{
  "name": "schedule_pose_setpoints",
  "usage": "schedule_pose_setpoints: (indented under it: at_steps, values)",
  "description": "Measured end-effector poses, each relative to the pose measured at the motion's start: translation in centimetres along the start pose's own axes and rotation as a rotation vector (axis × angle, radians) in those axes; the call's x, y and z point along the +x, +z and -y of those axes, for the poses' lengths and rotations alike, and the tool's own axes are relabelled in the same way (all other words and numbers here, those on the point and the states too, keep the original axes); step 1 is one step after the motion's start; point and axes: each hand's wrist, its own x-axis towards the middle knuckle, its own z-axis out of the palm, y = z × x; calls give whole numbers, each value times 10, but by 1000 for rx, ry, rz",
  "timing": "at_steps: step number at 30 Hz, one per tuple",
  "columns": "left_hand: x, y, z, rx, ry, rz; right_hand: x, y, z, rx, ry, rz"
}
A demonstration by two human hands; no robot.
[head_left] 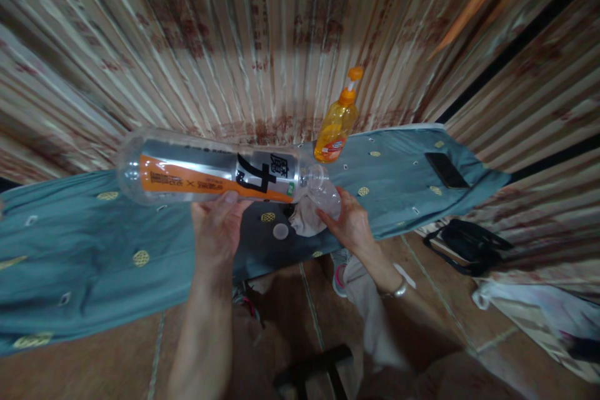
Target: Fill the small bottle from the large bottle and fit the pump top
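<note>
My left hand (218,222) is closed around the underside of a large clear plastic bottle (206,172) with a silver and orange label. The bottle lies almost level in the air, its neck pointing right. At its mouth, my right hand (349,219) grips a small clear plastic container (329,199), its exact kind hard to make out. The container's opening meets or nearly meets the bottle's mouth. Beneath them a crumpled whitish cloth (309,220) rests on the covered table, with a small round translucent cap (280,231) beside it.
A pump bottle (335,128) of orange liquid stands at the table's back edge. Farther right lies a dark phone (446,170) on the patterned blue-green cloth (103,262). A black bag (469,244) is on the right, below the table. Pleated curtains (210,44) hang behind.
</note>
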Motion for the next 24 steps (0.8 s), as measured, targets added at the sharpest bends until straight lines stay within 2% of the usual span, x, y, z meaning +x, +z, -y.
schedule_pose_setpoints:
  at_steps: [13, 24]
  values:
    - [0, 6, -2, -8, 6, -56, 0, 0, 0, 11, 6, -7]
    - [0, 4, -2, -19, 4, -22, 0, 0, 1, 19, -6, -20]
